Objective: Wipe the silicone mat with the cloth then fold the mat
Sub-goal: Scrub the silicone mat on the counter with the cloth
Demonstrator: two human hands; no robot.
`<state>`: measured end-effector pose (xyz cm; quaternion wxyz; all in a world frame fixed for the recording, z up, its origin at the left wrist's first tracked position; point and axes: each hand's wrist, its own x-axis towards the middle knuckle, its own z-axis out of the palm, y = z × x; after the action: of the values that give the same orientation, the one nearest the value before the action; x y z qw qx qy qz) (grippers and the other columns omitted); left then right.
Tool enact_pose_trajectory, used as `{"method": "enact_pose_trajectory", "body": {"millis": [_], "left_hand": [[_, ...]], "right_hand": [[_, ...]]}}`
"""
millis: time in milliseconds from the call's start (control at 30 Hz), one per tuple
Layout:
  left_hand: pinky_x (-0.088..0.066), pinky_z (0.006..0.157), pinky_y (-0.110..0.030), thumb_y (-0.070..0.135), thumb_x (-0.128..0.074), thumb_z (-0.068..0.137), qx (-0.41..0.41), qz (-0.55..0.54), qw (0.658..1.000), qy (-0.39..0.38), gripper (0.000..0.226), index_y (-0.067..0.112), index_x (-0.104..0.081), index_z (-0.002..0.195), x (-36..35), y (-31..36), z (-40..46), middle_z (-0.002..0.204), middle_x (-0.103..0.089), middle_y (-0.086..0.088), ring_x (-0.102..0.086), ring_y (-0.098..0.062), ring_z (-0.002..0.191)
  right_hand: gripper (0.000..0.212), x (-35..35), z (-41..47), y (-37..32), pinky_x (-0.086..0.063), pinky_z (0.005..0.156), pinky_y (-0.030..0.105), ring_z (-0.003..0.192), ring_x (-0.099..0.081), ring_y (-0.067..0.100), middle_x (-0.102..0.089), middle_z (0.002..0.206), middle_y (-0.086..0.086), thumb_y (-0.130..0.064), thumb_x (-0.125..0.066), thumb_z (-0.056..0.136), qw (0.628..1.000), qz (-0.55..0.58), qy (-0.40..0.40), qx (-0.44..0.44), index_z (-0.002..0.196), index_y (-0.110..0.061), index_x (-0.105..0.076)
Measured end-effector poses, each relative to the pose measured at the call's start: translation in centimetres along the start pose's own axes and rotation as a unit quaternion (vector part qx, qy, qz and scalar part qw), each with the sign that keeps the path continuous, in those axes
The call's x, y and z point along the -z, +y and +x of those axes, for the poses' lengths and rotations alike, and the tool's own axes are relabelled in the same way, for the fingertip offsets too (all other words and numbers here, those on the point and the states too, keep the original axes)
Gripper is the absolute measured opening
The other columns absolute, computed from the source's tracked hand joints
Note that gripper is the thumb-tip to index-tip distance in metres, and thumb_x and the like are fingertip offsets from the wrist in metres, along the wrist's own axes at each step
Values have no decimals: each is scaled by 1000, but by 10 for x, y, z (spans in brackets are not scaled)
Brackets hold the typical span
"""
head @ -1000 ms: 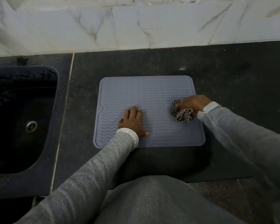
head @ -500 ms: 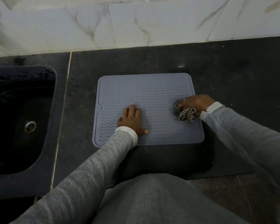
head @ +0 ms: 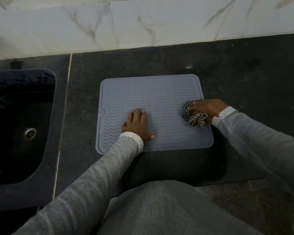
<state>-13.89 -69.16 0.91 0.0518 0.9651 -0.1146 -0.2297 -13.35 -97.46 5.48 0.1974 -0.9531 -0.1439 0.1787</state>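
A dark sink (head: 0, 192), set into the black counter (head: 244, 68) well left of both hands, holds only its metal drain (head: 30, 134). Right of it a grey mat (head: 153, 92) lies flat and unfolded, its long axis running left to right, wavy ribs following that line, a small notch on its left edge facing the sink. The left hand (head: 136, 124) rests flat on the mat's middle, fingers straight and close together, thumb spread toward the near edge. At the mat's right edge the right hand (head: 209, 108) grips a bunched checked cloth (head: 193, 117) pressed against the mat. Behind both hands runs a marble wall (head: 159, 19); grey sleeves cross the counter's near edge.
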Motion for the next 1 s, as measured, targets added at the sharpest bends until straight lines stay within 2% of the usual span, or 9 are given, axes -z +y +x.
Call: {"method": "enact_pose_trajectory", "body": {"millis": [133, 200, 267, 400, 533, 700, 800, 900, 1000], "left_hand": [[-28, 112, -52, 56, -66, 76, 1, 4, 1000, 1, 101, 19, -10, 151, 1, 1, 0, 158, 0, -3, -3, -30, 146], [-29, 112, -52, 56, -66, 76, 3, 5, 1000, 3, 101, 19, -10, 151, 1, 1, -1, 158, 0, -3, -4, -29, 145], [-30, 111, -52, 56, -67, 76, 2, 4, 1000, 5, 100, 19, -11, 151, 1, 1, -1, 158, -1, -3, -5, -29, 145], [-29, 112, -53, 55, -67, 76, 1, -2, 1000, 1, 100, 18, -11, 151, 2, 1, -2, 158, 0, -3, -4, -29, 145], [-28, 112, -52, 56, -65, 77, 1, -2, 1000, -9, 100, 18, -10, 151, 4, 1, -3, 158, 1, -4, -2, -28, 146], [-28, 113, -52, 55, -65, 78, 4, -1, 1000, -9, 100, 18, -9, 151, 7, 3, -5, 158, 1, -4, -2, -28, 146], [-28, 112, -52, 55, -66, 77, 5, -3, 1000, -10, 100, 18, -10, 151, 7, 4, -5, 158, 1, -4, -3, -28, 145], [-26, 113, -52, 55, -66, 77, 5, -6, 1000, -12, 101, 18, -9, 151, 7, 4, -4, 158, 2, -5, -2, -29, 146], [-25, 114, -52, 55, -65, 78, 7, -6, 1000, -16, 101, 18, -8, 152, 6, 3, -4, 158, 2, -5, -1, -29, 146]], "right_hand": [[36, 16, 2, 14, -40, 106, 39, 120, -55, 29, -61, 128, 10, -20, -67, 83, 995, -74, -61, -39, 119, -15, -63], [33, 17, 7, 7, -44, 101, 43, 114, -59, 30, -66, 121, 12, -19, -68, 81, 997, -64, -31, -32, 114, -15, -67], [31, 9, 9, -9, -45, 99, 47, 112, -60, 34, -67, 117, 16, -15, -70, 80, 999, -31, 12, 8, 111, -11, -68], [28, -15, 1, -14, -43, 101, 56, 113, -58, 42, -65, 116, 23, -2, -73, 73, 992, -40, 4, 116, 102, 0, -70], [30, -6, -13, 11, -46, 99, 51, 112, -60, 39, -67, 116, 18, -5, -74, 75, 997, -46, 27, 61, 104, -6, -71], [31, 12, -5, 8, -46, 99, 41, 111, -61, 29, -67, 118, 12, -22, -67, 82, 995, -98, -30, -3, 113, -16, -68], [32, 2, 1, -13, -45, 100, 43, 113, -60, 30, -66, 119, 13, -16, -68, 81, 999, -38, 0, 22, 113, -14, -67], [36, -14, 1, -21, -34, 111, 40, 130, -46, 27, -54, 137, 9, -19, -63, 86, 995, -59, -55, 55, 122, -15, -60], [35, -15, -10, -7, -32, 113, 41, 132, -44, 27, -52, 138, 9, -15, -64, 85, 995, -57, -55, 53, 120, -13, -61]]}}
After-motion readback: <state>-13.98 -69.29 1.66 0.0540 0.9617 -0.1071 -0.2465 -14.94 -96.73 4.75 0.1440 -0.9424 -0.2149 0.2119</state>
